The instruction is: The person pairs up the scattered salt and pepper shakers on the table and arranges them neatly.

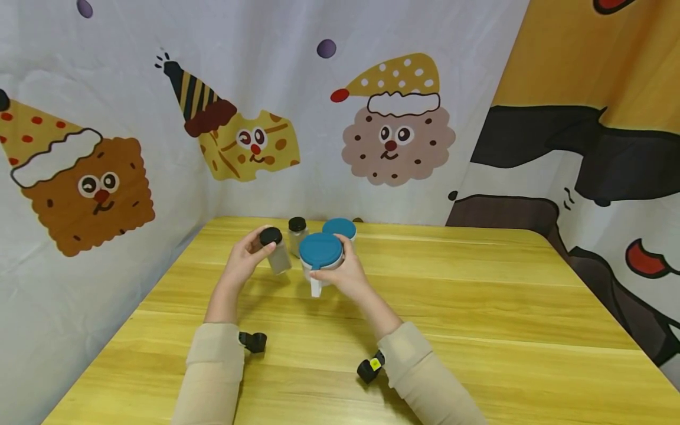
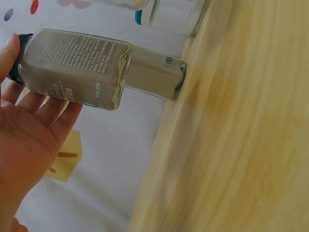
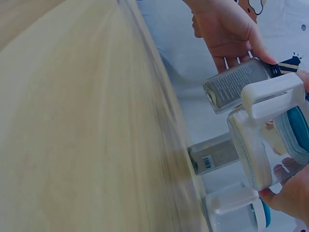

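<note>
My left hand (image 1: 241,260) grips a square glass bottle (image 1: 279,261) of grey-brown powder near its black cap, thumb and fingers around it. In the left wrist view, small print covers that bottle (image 2: 79,67), its base off the table. A clear jar (image 3: 256,150) with a blue lid, a white handle and white contents is held in my right hand (image 1: 345,273), also raised above the wood. Behind these, a second black-capped bottle (image 1: 297,239) and a second blue-lidded jar (image 1: 340,228) stand on the table, the latter partly hidden by the held jar.
The wooden table (image 1: 478,295) reaches back to a cloth curtain (image 1: 319,153) printed with cartoon figures. Black wrist cameras hang under both sleeves, the left one (image 1: 255,342) and the right one (image 1: 369,369). Both standing containers are close to the far table edge.
</note>
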Available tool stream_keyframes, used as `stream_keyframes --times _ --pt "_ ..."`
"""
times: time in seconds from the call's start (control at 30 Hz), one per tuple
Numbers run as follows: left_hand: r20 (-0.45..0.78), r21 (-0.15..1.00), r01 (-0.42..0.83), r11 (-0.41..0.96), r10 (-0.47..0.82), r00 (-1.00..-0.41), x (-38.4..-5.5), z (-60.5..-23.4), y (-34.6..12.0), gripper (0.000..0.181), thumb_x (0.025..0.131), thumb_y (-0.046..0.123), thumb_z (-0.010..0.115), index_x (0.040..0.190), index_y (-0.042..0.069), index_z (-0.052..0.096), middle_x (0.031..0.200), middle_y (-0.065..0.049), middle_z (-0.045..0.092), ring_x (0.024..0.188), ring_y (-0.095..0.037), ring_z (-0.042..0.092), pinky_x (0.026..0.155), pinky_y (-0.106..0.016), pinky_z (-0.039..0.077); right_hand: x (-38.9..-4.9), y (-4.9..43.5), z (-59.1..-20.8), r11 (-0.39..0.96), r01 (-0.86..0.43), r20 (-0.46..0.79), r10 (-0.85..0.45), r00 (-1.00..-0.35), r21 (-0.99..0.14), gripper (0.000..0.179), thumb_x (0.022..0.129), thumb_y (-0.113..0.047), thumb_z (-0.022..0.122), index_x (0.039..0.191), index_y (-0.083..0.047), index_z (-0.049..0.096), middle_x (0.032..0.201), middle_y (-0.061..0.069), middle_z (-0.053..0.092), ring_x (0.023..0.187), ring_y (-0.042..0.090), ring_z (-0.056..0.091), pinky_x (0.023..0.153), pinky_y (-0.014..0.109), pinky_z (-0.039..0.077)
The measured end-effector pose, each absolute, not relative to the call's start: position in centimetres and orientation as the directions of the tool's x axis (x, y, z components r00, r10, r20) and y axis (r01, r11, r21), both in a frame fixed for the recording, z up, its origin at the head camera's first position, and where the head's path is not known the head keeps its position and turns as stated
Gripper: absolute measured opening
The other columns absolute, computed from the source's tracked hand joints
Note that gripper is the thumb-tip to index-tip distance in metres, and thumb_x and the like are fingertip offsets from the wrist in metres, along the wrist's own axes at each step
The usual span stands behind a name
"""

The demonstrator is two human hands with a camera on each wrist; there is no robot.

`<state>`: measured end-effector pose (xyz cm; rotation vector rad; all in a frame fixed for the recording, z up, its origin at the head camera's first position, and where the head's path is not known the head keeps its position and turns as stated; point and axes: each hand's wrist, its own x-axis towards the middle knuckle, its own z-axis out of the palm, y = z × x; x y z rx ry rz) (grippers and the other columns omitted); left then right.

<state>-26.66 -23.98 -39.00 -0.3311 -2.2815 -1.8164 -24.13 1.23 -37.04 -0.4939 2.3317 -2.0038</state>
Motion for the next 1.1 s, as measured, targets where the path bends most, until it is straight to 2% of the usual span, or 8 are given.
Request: stream_keyframes --times 0.17,0.33,0.67,0.87,1.1 --pt "0.29 0.931 0.296 0.212 0.059 -0.955 -26.6 -38.7 -23.9 0.051 0.094 0.018 0.064 0.14 0.002 0.047 0.129 -0.019 0.055 0.107 -0.017 0.055 0.087 -0.021 0.045 -24.1 1.7 -36.9 0.124 -0.22 0.184 -0.25 -0.951 -0.968 0.094 0.072 -0.004 0.082 0.147 -0.004 0.026 0.144 0.024 0.034 0.128 0.041 0.039 0.1 0.055 0.035" --pt "0.275 0.938 0.286 0.198 0.08 -0.958 -26.4 -38.3 -23.6 0.048 0.095 0.011 0.062 0.14 0.002 0.046 0.128 -0.021 0.054 0.103 -0.015 0.055 0.083 -0.02 0.046 -23.8 2.2 -36.4 0.116 -0.213 0.178 -0.252 -0.951 -0.97 0.094 0.072 -0.003 0.082 0.148 -0.006 0.026 0.146 0.023 0.033 0.129 0.04 0.038 0.101 0.052 0.035" --pt "0.271 0.925 0.291 0.243 0.112 -0.956 -24.2 -35.6 -22.0 0.046 0.095 0.008 0.06 0.138 -0.002 0.047 0.122 -0.021 0.056 0.095 -0.012 0.056 0.081 -0.023 0.047 -23.7 2.8 -36.0 0.134 -0.219 0.183 -0.236 -0.954 -0.966 0.095 0.071 -0.003 0.083 0.148 -0.007 0.027 0.148 0.023 0.03 0.131 0.039 0.037 0.101 0.052 0.036" --pt "0.275 0.931 0.294 0.218 0.116 -0.955 -25.2 -36.8 -22.1 0.046 0.095 0.007 0.061 0.138 -0.001 0.048 0.122 -0.021 0.057 0.096 -0.012 0.057 0.081 -0.023 0.047 -23.3 3.0 -35.7 0.139 -0.22 0.185 -0.228 -0.956 -0.966 0.094 0.072 -0.002 0.082 0.148 -0.006 0.027 0.149 0.024 0.029 0.13 0.04 0.037 0.101 0.052 0.036" --pt "0.285 0.929 0.304 0.211 0.116 -0.951 -26.3 -38.0 -22.2 0.046 0.094 0.016 0.064 0.137 0.007 0.051 0.122 -0.014 0.06 0.1 -0.016 0.058 0.083 -0.025 0.047 -24.5 3.5 -36.9 0.139 -0.215 0.18 -0.228 -0.957 -0.967 0.098 0.07 -0.001 0.083 0.148 -0.007 0.026 0.151 0.022 0.026 0.132 0.041 0.034 0.1 0.053 0.037"
